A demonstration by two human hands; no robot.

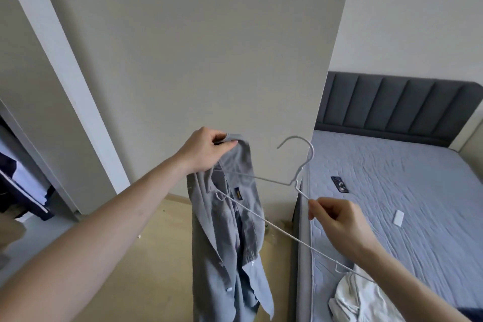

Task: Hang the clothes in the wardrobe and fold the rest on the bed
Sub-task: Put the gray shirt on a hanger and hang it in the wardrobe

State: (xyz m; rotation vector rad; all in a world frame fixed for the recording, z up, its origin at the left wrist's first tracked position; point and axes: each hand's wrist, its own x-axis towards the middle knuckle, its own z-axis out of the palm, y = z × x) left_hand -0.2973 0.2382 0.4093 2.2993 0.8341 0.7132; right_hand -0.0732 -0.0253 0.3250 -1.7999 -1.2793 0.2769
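Observation:
A grey button-up shirt (230,230) hangs down in front of me, above the wooden floor. My left hand (206,149) pinches its collar at the top. A white wire hanger (300,165) is tilted, one arm tucked inside the shirt's neck opening, its hook pointing up. My right hand (337,219) grips the hanger's other arm near the bed's edge. The wardrobe (23,170) stands open at the far left, with dark and white clothes hanging inside. A crumpled white garment (360,298) lies on the bed (405,191) at the lower right.
A wide pale wardrobe panel (196,47) rises straight ahead. The bed has a grey-blue quilted cover and a dark padded headboard (397,104). A phone (339,184) and a small white card (399,217) lie on the bed. Wooden floor (156,256) lies below.

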